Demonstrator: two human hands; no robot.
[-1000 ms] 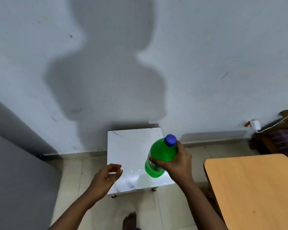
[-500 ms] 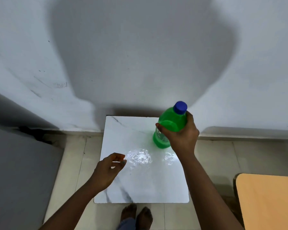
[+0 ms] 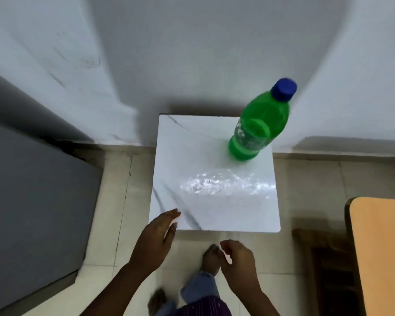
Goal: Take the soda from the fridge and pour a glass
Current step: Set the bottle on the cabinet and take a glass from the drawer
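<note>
A green soda bottle (image 3: 258,126) with a blue cap stands upright at the far right corner of a small white marble-top table (image 3: 205,210). Nobody holds it. My left hand (image 3: 157,236) hovers at the table's near left corner, fingers stretched out and empty. My right hand (image 3: 235,258) hangs below the table's front edge, fingers loosely curled with nothing in them. No glass is in view.
A grey fridge top (image 3: 32,213) fills the left side. A wooden table (image 3: 383,254) juts in at the right, with a dark chair below it. The white wall stands right behind the small table. My feet rest on the tiled floor (image 3: 114,201).
My right hand set the bottle down at the table's far right corner, let go and drew back. My left hand slid back to the near left corner.
</note>
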